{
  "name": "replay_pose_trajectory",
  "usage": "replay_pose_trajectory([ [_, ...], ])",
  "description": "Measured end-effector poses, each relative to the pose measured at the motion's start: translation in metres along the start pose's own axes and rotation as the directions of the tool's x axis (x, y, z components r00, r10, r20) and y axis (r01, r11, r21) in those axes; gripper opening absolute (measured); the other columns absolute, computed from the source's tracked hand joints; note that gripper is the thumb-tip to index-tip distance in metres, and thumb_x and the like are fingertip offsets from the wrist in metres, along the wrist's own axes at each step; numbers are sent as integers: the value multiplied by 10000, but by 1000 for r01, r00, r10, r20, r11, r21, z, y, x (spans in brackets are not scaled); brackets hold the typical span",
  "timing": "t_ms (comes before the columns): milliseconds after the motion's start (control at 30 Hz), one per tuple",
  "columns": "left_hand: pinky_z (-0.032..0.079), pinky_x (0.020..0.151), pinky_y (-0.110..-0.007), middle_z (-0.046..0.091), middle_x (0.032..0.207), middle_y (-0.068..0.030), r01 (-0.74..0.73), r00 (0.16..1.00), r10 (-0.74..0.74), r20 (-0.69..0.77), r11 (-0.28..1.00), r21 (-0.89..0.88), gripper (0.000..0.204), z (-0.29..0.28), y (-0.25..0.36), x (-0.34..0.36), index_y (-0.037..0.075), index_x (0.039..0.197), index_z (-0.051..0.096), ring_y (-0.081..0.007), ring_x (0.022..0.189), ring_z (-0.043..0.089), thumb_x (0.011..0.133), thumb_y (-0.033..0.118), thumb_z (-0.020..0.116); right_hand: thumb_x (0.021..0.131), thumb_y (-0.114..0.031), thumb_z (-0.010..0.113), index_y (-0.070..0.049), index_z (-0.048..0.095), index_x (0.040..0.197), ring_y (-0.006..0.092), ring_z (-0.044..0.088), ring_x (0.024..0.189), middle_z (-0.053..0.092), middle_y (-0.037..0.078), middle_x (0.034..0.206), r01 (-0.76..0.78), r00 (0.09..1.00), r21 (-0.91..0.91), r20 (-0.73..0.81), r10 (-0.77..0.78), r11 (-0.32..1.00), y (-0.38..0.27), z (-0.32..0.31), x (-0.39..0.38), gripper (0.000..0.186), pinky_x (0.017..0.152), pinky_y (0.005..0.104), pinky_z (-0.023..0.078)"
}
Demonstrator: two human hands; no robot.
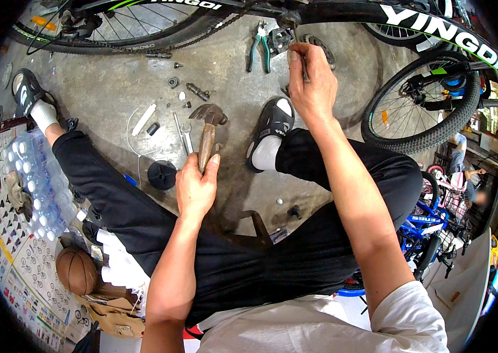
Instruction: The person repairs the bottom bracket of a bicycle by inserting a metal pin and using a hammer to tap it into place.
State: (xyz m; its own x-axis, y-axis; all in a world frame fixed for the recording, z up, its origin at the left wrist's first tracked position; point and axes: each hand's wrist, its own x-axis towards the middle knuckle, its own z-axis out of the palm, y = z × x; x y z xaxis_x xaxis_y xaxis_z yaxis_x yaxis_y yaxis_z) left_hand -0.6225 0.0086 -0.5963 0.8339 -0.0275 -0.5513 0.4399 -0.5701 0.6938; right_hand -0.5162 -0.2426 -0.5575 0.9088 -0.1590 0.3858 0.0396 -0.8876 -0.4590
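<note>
A hammer (206, 141) with a dark metal head and worn wooden handle is gripped in my left hand (196, 187), head pointing away from me. My right hand (313, 82) is closed around a thin metal rod (305, 72), which points up toward the crank area (289, 20) of a black bicycle frame (343, 12). Whether the rod's tip touches the frame I cannot tell. Beside that hand, green-handled pliers (259, 47) and a pedal-like black part (279, 42) lie on the concrete floor.
Wrenches (184, 134), a white tube (144, 119), a black spool (161, 175) and several small parts are scattered over the floor. A bicycle wheel (419, 106) stands right. Bottled water (37, 182) and a basketball (77, 270) are left. Another person (459, 147) is far right.
</note>
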Motion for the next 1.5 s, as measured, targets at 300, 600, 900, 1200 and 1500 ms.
replay_pose_trajectory([
  [300,483,685,-511,642,753,-285,-28,1000,28,-14,999,26,452,2,-2,1,-33,918,595,-495,796,639,925,416,654,937,-135,592,-79,579,1038,356,652,801,627,118,949,-3,1000,-68,3,3,998,-1,3,0,116,684,456,505],
  [600,482,687,-506,645,757,-281,-9,1000,10,-11,1000,27,445,3,-3,1,-23,935,600,-494,799,639,929,419,652,959,-150,585,-81,590,1056,340,668,800,660,114,983,8,999,-163,52,0,987,-9,5,0,119,683,429,512],
  [900,470,670,-512,633,735,-280,-30,999,31,-16,999,21,444,6,-7,4,-30,906,590,-495,766,629,925,409,656,970,-194,595,-95,591,1079,356,668,825,672,110,1005,19,996,-192,94,-1,981,-8,12,-1,147,702,449,515],
  [1200,468,666,-524,626,717,-278,-1,1000,1,-13,999,47,461,4,-1,5,-25,896,583,-498,763,628,923,430,650,911,-174,640,-96,609,998,363,643,762,676,111,894,164,985,-200,80,-151,966,5,-7,14,121,688,462,500],
  [1500,486,693,-447,637,744,-245,30,1000,-31,4,998,57,459,3,-4,4,-42,954,597,-417,733,650,931,413,653,943,-203,601,-78,588,1008,360,660,830,668,125,931,415,834,-168,464,-300,894,15,-50,46,141,721,470,526],
])
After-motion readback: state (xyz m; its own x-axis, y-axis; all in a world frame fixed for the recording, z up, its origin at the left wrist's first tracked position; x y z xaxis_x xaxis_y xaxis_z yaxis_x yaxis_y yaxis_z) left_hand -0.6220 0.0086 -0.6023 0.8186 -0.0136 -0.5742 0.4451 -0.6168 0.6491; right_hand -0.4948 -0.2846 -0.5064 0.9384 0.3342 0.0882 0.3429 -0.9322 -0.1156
